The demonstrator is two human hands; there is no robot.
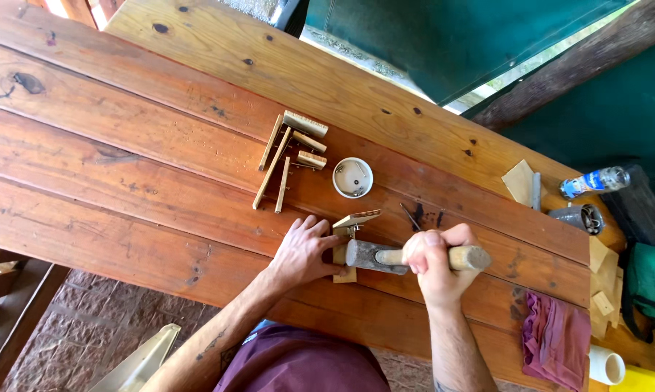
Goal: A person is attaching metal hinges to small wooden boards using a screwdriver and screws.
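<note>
My right hand (435,263) grips the wooden handle of a hammer (385,257), whose grey metal head lies level over a small wooden piece (345,274) on the table. My left hand (303,250) rests flat on the plank table (124,167), fingers pressing on that small wooden assembly. A thin wood slat (356,218) sticks out just above the hammer head. Nails seem to stand in the piece, but they are too small to make out.
Several thin wooden strips and short blocks (287,156) lie behind my hands, beside a small white round dish (353,177). At the right are wood offcuts (520,181), a plastic bottle (594,181), a purple cloth (556,337), a white cup (607,365) and a green bag (650,283).
</note>
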